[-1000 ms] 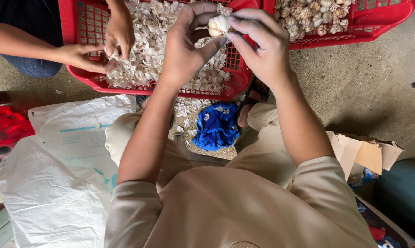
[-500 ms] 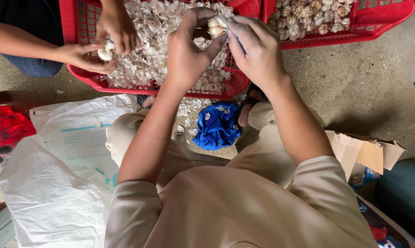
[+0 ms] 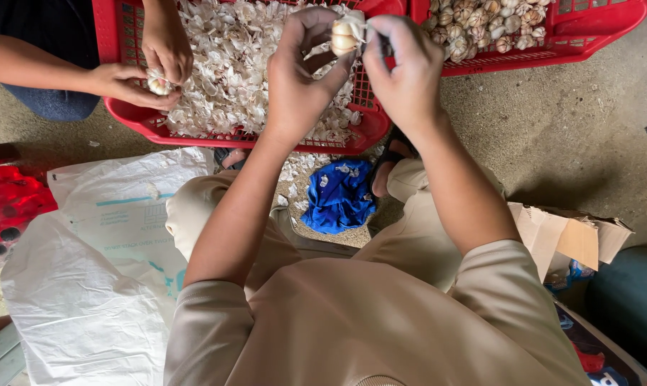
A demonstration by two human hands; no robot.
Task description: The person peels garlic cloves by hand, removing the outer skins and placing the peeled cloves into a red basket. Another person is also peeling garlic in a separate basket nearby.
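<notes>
Above the red basket (image 3: pixel 159 129) of skins, the left hand (image 3: pixel 298 78) clamps the garlic bulb (image 3: pixel 346 34) while the right hand (image 3: pixel 405 71) pinches its papery skin, best peeled gently.

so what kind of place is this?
Probably an informal garlic-peeling spot, worked low over a bare concrete floor. Red crate of papery skins, a second crate of whole bulbs. Left hand and right hand hold a garlic bulb; another person's hands hold another.
</notes>
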